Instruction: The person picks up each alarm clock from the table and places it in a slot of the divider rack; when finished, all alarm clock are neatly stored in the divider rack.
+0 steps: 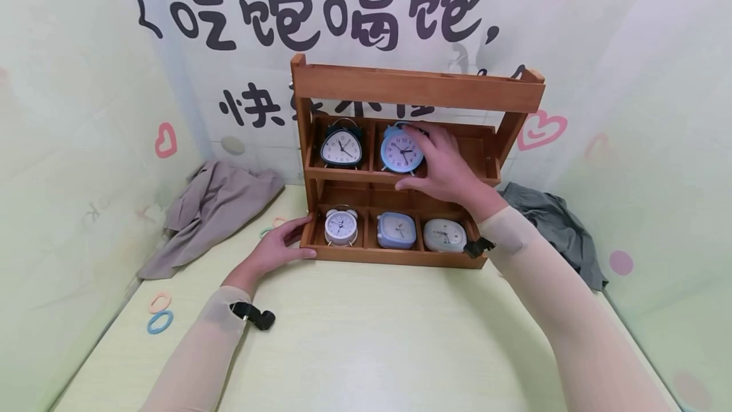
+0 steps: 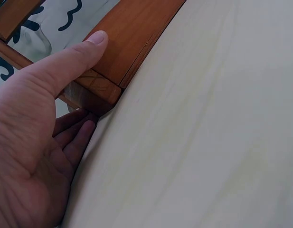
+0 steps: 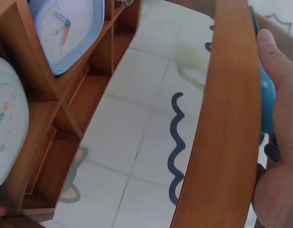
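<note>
A small wooden shelf (image 1: pixel 394 259) with two tiers of compartments stands on the table. My left hand (image 1: pixel 280 247) grips its lower left corner; in the left wrist view the thumb (image 2: pixel 89 52) lies on the front board and the fingers reach round the end. My right hand (image 1: pixel 443 164) holds a round light-blue alarm clock (image 1: pixel 402 151) in the upper middle compartment. In the right wrist view, the upper tier's board hides most of that clock (image 3: pixel 267 104). Left of it sits a dark-framed triangular alarm clock (image 1: pixel 341 148).
Below stand a white twin-bell clock (image 1: pixel 340 227), a blue square clock (image 1: pixel 396 230) and a pale oval clock (image 1: pixel 445 235). Grey-brown cloth (image 1: pixel 220 208) lies at left, dark grey cloth (image 1: pixel 549 227) at right. A pink ring (image 1: pixel 153 305) and blue ring (image 1: pixel 153 328) lie on the table.
</note>
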Motion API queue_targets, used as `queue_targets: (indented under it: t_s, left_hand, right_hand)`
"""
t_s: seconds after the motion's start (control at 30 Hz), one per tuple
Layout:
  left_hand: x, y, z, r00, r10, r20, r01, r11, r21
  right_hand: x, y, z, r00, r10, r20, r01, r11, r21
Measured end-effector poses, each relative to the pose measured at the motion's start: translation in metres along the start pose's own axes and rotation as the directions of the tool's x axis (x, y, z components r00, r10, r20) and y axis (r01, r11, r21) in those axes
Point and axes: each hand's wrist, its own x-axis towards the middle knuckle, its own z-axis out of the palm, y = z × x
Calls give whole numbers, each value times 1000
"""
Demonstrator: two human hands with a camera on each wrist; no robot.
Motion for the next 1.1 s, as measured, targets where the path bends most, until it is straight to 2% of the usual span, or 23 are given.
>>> queue_targets:
  t_s: [0.13,0.33,0.4,0.57,0.73,0.9,1.1]
  left_hand:
    - [1,-2,0,1000,5,0,-5,1000,-1]
    - [3,-3,0,1000,2,5,-2,1000,-12]
    - [4,-4,-1,1000,0,2,0,1000,-13]
    - [3,-5,-2,1000,4,-3,-4,1000,2]
    - [3,-5,-2,1000,8,7,-8,1000,-3]
    - [4,-5,-1,1000,13,8,-13,1000,-12]
    - [5,-5,-1,1000,13,10,-13,1000,-18]
  right_hand:
    - [-29,2,-10,999,24,-44,-23,1000,12]
    - [-89,13,-22,993,32,-115,-32,999,4]
    - [-110,20,-24,990,41,-131,-42,999,0]
    - [-160,43,-26,980,119,-156,-117,993,25]
    - [-201,62,-26,969,173,-175,-167,985,48]
    - [-230,76,-25,962,229,-146,-221,973,68]
    - [-258,84,-20,955,294,-44,-289,952,99]
